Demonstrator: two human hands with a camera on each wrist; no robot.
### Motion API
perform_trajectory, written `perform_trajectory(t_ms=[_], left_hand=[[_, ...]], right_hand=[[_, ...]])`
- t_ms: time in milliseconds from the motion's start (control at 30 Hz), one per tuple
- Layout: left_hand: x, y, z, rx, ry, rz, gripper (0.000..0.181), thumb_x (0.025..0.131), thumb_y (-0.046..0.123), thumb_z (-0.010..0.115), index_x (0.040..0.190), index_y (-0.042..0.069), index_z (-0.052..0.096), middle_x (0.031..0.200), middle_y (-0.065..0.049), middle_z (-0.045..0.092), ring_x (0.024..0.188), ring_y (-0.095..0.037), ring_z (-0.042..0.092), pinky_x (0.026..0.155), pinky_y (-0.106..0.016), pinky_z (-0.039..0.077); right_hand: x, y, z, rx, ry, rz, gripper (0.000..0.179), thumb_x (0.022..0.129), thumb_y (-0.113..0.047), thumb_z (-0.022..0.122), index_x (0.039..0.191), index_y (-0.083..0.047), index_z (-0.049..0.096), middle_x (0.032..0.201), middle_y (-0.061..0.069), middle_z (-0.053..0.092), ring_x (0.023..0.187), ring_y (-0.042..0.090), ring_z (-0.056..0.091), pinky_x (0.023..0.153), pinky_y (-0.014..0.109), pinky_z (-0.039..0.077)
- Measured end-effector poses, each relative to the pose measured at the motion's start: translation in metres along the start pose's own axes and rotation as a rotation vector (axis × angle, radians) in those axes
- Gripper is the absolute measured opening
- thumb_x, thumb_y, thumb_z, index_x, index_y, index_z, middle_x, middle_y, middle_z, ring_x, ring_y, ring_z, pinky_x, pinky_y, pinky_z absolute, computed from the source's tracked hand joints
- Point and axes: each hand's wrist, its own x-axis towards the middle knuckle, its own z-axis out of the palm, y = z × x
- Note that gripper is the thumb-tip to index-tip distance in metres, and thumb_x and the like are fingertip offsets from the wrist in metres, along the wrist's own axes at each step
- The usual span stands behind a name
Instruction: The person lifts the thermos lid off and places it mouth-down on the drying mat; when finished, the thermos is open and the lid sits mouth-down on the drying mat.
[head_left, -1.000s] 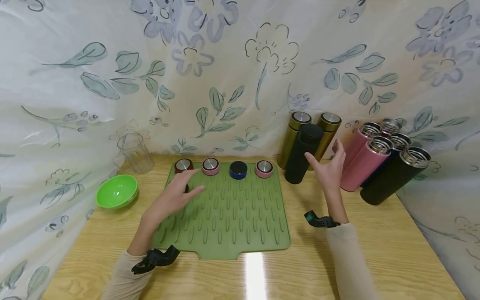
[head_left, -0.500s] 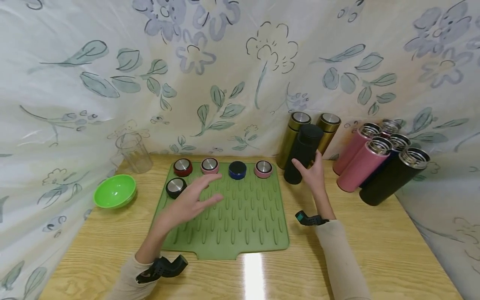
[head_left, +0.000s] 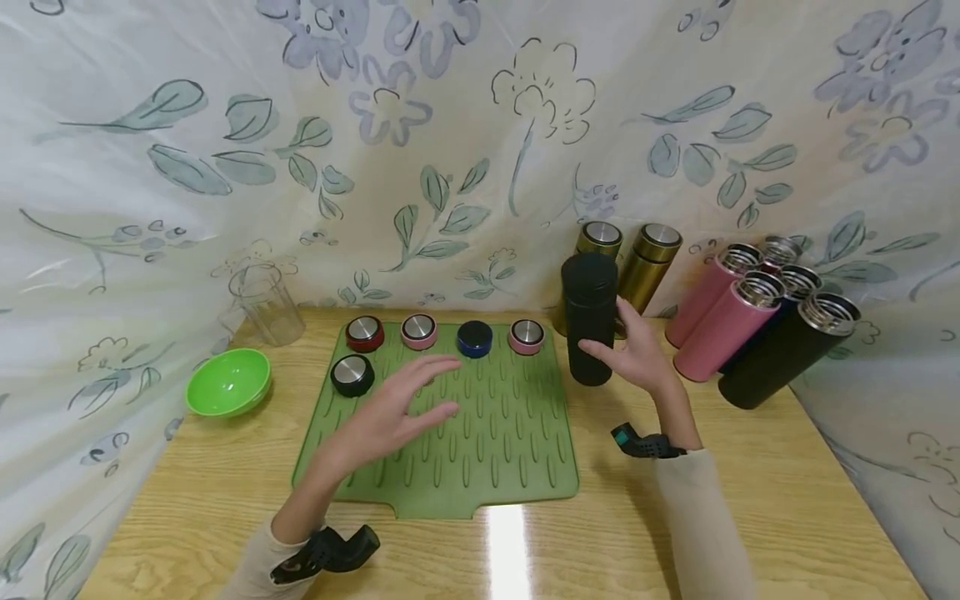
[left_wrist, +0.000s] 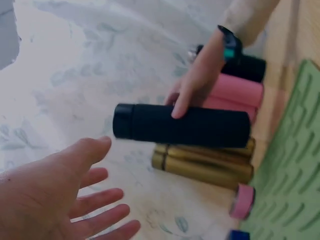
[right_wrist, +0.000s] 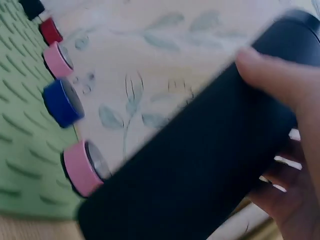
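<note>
A black thermos bottle (head_left: pixel 590 312) with its lid on is gripped around the body by my right hand (head_left: pixel 633 350), thumb across the near side. In the right wrist view the bottle (right_wrist: pixel 200 145) slants across the picture, the fingers partly hidden behind it. My left hand (head_left: pixel 401 408) hovers over the green ribbed mat (head_left: pixel 487 442), fingers spread and holding nothing. In the left wrist view that hand (left_wrist: pixel 65 195) points toward the bottle's lid end. Two gold bottles (head_left: pixel 651 262) stand right behind the black one, one mostly covered by it.
Along the mat's back edge sit several lids: red (head_left: pixel 364 333), pink (head_left: pixel 418 332), blue (head_left: pixel 475 339) and pink (head_left: pixel 527 337), with a black lid (head_left: pixel 352 375) in front. Lidless bottles (head_left: pixel 727 333) cluster at the right. A green bowl (head_left: pixel 228 383) and clear pitcher (head_left: pixel 268 304) stand left.
My right hand has moved in, taken hold of the black thermos bottle and brought it left and nearer. The left hand has shifted right over the mat, uncovering the black lid.
</note>
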Motion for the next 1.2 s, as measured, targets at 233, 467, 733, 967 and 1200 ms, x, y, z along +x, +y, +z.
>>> perform_trajectory(t_ms=[233,467,733,967,1200], left_hand=[[-0.005,0.02,-0.007,0.17,0.106,0.132,0.065,0.089,0.028,0.071,0.146,0.021,0.042,0.153,-0.004,0.038,0.134,-0.023,0.047,0.099,-0.04,0.052],[-0.01,0.026,-0.015,0.296,0.034,0.24,0.073,0.083,0.025,0.077,0.147,0.025,0.042,0.155,-0.005,0.035,0.137,-0.025,0.043,0.096,-0.039,0.053],[-0.019,0.034,-0.022,0.314,0.026,0.31,0.068,0.079,0.019,0.079,0.141,0.021,0.05,0.144,-0.008,0.049,0.128,-0.023,0.051,0.095,-0.04,0.053],[-0.022,0.041,-0.023,0.333,0.065,0.248,0.073,0.078,0.026,0.079,0.144,0.021,0.046,0.144,-0.01,0.048,0.126,-0.026,0.053,0.093,-0.041,0.055],[-0.024,0.043,-0.023,0.34,0.054,0.196,0.077,0.077,0.022,0.078,0.145,0.022,0.043,0.143,-0.009,0.048,0.123,-0.023,0.055,0.09,-0.038,0.055]], right_hand=[[-0.003,-0.062,0.025,-0.257,-0.296,-0.249,0.08,0.082,-0.035,0.077,0.148,-0.015,0.036,0.129,0.006,0.055,0.1,0.015,0.054,0.077,0.035,0.051],[-0.013,-0.095,0.049,-0.447,-0.391,-0.47,0.077,0.082,-0.041,0.076,0.144,-0.009,0.041,0.131,0.007,0.053,0.111,0.018,0.054,0.077,0.034,0.056],[-0.018,-0.102,0.052,-0.442,-0.386,-0.489,0.078,0.082,-0.039,0.077,0.145,-0.011,0.04,0.132,0.006,0.052,0.114,0.017,0.053,0.078,0.033,0.057],[-0.019,-0.103,0.054,-0.433,-0.383,-0.506,0.08,0.082,-0.04,0.077,0.146,-0.01,0.039,0.132,0.007,0.052,0.117,0.019,0.053,0.082,0.035,0.056],[-0.018,-0.103,0.055,-0.428,-0.371,-0.485,0.08,0.08,-0.04,0.078,0.144,-0.011,0.04,0.132,0.007,0.052,0.114,0.019,0.054,0.079,0.035,0.057]])
